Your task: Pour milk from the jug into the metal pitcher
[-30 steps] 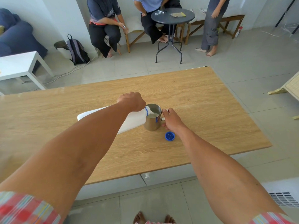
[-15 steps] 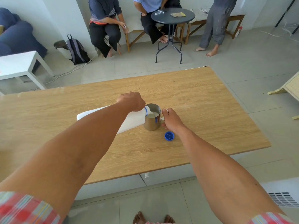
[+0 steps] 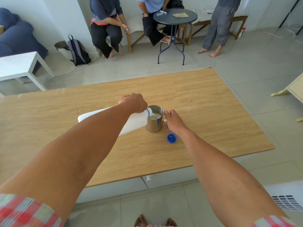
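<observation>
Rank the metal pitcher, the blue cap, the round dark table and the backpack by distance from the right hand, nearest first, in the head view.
1. Metal pitcher: held by the right hand.
2. Blue cap: on the wooden table, just beside the wrist.
3. Round dark table: far ahead.
4. Backpack: far ahead-left, against the wall.

Views: one, head-worn.
Position: above the near edge of the wooden table (image 3: 205, 99).
Facing: forward and down, along both arms.
Nearness: hands mid-frame, at arm's reach.
Lens: wide, far room included.
</observation>
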Tool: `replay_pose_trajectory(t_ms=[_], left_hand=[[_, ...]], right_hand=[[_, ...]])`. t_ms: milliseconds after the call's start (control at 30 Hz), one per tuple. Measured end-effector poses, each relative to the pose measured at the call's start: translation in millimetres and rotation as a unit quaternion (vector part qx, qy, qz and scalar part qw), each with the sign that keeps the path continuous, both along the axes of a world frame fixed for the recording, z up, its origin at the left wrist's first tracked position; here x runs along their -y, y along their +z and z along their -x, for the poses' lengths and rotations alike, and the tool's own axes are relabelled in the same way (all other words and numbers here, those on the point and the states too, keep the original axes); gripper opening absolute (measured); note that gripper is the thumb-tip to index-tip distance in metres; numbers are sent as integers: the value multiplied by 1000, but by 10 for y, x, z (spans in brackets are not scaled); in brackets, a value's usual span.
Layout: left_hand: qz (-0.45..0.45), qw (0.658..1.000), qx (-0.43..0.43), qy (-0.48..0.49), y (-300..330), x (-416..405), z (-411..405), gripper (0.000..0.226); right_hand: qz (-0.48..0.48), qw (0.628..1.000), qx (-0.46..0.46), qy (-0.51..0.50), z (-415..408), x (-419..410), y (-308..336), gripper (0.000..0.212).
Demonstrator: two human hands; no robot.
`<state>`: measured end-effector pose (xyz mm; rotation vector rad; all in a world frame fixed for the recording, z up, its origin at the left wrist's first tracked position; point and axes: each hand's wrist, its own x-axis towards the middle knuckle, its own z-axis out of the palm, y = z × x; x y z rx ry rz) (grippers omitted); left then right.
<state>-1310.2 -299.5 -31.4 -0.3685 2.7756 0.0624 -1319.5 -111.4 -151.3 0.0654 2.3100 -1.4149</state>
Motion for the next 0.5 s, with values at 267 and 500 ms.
replay_pose_trajectory(t_ms=[267, 500], left_hand=[[4, 1000, 2, 0, 9, 9, -1, 24], [3, 1000, 0, 3, 3, -6, 13, 25]], right_hand=[[1, 1000, 0, -1, 3, 8, -6, 42], [1, 1000, -3, -2, 3, 11, 6, 41]])
